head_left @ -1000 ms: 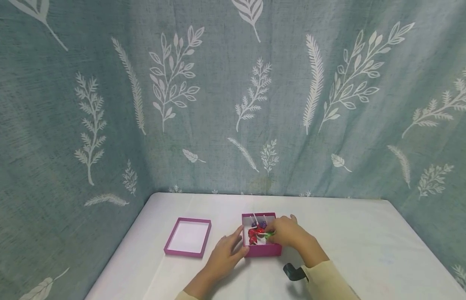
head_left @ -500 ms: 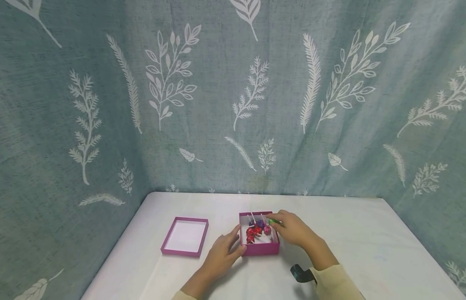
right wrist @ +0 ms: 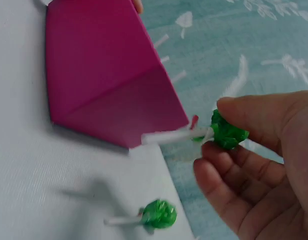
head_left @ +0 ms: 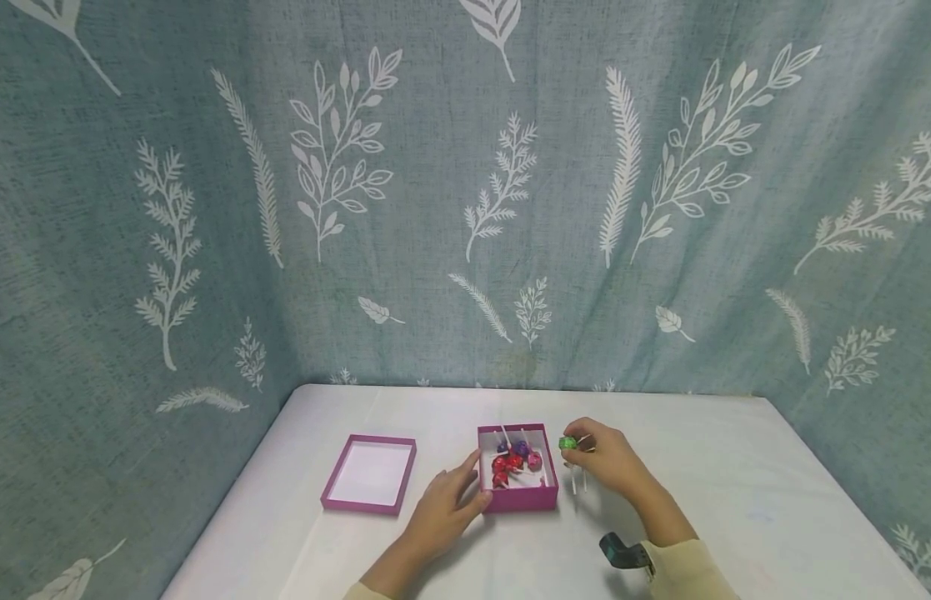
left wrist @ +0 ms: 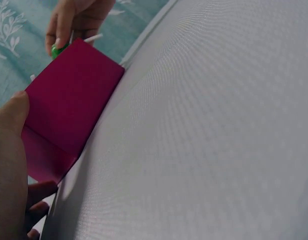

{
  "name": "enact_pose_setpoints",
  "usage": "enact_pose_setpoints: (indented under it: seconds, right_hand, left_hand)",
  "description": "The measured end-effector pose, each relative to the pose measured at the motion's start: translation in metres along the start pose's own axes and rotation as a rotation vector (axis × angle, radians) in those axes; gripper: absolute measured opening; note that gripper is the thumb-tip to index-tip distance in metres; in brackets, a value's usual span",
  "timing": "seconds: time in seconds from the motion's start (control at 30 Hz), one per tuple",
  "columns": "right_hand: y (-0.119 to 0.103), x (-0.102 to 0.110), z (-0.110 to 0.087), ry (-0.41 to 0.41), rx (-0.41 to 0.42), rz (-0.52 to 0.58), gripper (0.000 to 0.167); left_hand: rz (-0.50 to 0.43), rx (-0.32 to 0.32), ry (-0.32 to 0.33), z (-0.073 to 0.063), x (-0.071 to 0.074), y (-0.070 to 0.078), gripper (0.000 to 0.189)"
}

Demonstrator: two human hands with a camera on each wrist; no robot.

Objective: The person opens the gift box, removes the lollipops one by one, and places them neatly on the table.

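2 green lollipops, distinct, right wrist view only

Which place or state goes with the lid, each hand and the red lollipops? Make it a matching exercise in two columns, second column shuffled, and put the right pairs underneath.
1. Lid
2. Left hand
3. Right hand
4. Red lollipops

A. Pinching a green lollipop
B. Inside the box
C. On the table, left of the box
D. Touching the box

Pairs: 1-C, 2-D, 3-A, 4-B
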State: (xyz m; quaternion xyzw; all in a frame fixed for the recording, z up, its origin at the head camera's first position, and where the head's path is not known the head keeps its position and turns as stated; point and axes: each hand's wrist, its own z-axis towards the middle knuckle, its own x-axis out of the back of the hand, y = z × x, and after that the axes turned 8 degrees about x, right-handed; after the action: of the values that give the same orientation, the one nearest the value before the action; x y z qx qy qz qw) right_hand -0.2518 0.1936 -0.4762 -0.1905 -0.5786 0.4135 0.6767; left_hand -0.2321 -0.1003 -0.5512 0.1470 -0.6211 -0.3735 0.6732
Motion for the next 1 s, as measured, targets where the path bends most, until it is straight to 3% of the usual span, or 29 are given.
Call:
enact_pose_setpoints:
  seconds: [0.2,0.43,1.0]
  right_hand:
    - [0.016,0.009,-0.006,0.104,-0.056,0.071,0.029]
    - [0.034,0.017,-0.011,0.146,-0.101,0.084,0.033]
    - [0.072,0.011,-0.012,0.129,-0.258,-0.061,0.035]
  left_hand:
    - [0.001,-0.011,0.004,0.0,0.001,0.001,0.07]
    - [-0.01,-0.009,0.007,0.001,0.001,0.001,0.07]
    - [-0.01,-0.013,0.009,0.0,0.001,0.0,0.07]
